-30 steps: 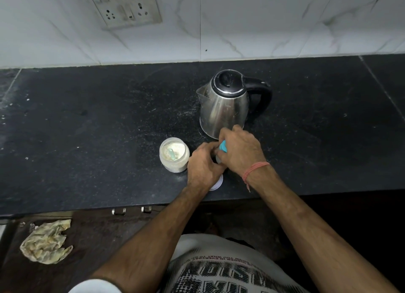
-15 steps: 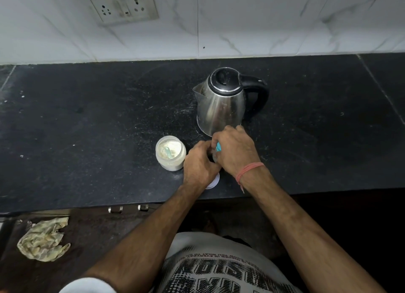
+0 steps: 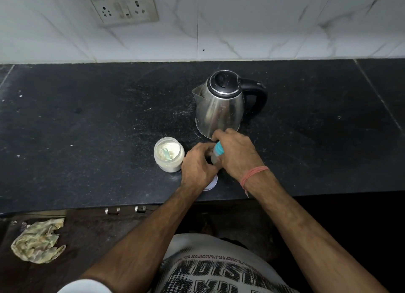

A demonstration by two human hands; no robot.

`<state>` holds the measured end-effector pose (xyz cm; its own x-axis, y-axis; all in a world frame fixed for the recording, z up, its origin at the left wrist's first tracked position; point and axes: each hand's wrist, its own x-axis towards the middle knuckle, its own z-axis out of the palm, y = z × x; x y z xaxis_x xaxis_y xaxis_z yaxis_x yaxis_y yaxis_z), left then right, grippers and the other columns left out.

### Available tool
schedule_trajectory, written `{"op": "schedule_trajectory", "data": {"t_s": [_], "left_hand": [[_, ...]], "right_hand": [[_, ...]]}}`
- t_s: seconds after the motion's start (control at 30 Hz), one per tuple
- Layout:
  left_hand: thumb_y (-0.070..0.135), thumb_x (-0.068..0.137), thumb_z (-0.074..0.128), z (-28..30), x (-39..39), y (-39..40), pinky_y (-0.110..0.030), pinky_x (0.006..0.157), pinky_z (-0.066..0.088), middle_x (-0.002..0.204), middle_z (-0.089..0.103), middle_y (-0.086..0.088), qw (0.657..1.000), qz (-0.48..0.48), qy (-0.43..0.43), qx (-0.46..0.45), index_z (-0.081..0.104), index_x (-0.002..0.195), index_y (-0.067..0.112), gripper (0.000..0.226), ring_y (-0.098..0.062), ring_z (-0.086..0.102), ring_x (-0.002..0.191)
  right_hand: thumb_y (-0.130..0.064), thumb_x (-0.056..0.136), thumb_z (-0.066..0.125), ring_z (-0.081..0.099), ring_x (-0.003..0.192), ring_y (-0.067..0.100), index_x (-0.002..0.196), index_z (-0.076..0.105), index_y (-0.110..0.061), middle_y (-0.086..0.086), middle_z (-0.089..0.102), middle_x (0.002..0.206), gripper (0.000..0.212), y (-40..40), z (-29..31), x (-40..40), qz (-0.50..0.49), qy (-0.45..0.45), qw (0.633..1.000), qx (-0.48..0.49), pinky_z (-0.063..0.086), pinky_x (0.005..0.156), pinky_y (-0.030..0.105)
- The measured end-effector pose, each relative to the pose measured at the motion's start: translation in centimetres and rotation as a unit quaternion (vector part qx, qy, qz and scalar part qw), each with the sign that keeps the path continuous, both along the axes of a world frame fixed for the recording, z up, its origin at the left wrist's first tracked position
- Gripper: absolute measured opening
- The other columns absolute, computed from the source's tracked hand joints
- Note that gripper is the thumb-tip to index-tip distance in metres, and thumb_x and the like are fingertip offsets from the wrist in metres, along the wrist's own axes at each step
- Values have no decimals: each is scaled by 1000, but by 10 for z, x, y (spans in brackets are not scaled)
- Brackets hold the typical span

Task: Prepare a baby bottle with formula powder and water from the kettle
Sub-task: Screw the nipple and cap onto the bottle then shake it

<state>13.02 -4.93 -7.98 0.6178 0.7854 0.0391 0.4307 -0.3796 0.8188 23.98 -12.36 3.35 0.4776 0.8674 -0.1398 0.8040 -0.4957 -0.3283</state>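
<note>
At frame centre, our left hand (image 3: pixel 198 165) and right hand (image 3: pixel 237 152) both grip the baby bottle (image 3: pixel 215 155) below the kettle (image 3: pixel 220 111).

A black stone surface (image 3: pixel 87 122), speckled and dusted with pale scuffs, spreads out all around the fingers. Beyond the fingers, white marble-veined wall tiles (image 3: pixel 263 23) rise from its back edge, with a grimy socket plate (image 3: pixel 125 4) up to their left. Nearer than the fingers and off left, a crumpled yellowish cloth (image 3: pixel 37 242) lies on the dark floor (image 3: pixel 92 238) beneath two metal fittings (image 3: pixel 125 210).
</note>
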Motion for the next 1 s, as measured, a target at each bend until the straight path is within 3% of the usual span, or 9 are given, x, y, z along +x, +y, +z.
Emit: {"op": "schedule_trajectory", "data": {"t_s": [0.23,0.5,0.77,0.93,1.0], "left_hand": [[70,74,69,0,0,1,-34,86,61,106,76,14,1000,-2,-13,-8,83,123,28,66,-5,70,97],[65,75,67,-3,0,1,-25,79,54,103,72,16,1000,3,-7,3,83,120,30,60,-5,68,92],[68,73,64,2,0,-1,-15,78,46,104,73,13,1000,3,-8,-3,83,121,27,67,-4,67,91],[66,71,60,4,0,-1,-24,80,52,104,74,11,1000,2,-7,-16,83,119,26,67,-7,68,92],[67,71,60,5,-1,-2,-21,78,49,104,73,12,1000,3,-6,-16,83,119,25,67,-6,67,91]], "right_hand": [[-21,86,91,64,120,26,124,71,-20,3,66,125,43,4,5,7,12,-1,999,-36,58,99,40],[-44,82,94,68,111,28,120,68,-17,6,70,118,53,1,-3,9,-12,-21,1000,-13,58,94,40],[-24,84,93,59,117,27,119,66,-20,3,62,120,45,-1,-6,3,19,-21,1000,7,55,96,39],[-33,85,93,59,120,27,124,67,-20,6,62,125,49,3,-1,3,13,-35,999,-14,55,99,39],[-36,86,92,60,122,28,127,68,-19,7,63,127,50,4,1,3,13,-30,999,-28,54,99,39]]}}
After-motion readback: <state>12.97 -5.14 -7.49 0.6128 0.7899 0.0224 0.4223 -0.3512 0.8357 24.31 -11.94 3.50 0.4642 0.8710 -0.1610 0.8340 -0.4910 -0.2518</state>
